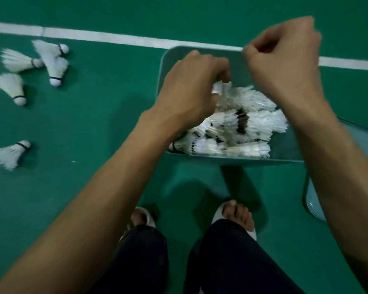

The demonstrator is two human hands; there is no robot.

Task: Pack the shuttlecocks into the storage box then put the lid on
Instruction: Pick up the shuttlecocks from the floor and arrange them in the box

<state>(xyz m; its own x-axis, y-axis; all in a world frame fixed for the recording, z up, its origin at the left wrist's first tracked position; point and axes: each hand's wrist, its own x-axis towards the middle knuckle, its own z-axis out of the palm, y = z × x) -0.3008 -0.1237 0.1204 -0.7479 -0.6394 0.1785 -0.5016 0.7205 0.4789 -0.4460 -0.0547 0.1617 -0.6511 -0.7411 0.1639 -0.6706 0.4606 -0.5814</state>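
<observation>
White shuttlecocks (245, 126) are lying heaped in the box (221, 159); left hand (191, 90) is pinching one shuttlecock (218, 89) near its far edge, right hand (285, 60) is hovering above, fingers clenched.

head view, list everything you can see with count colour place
loose shuttlecocks: five, white, floor left
storage box: one, teal, floor centre-right
packed shuttlecocks: many, white, inside box
lid: one, pale, floor right, partly hidden
court line: one, white, across top
floor: one, green, throughout
sandals: two, white, bottom centre
left hand: one, over box, gripping top shuttlecock
right hand: one, curled above box's far rim, grasp unclear
</observation>
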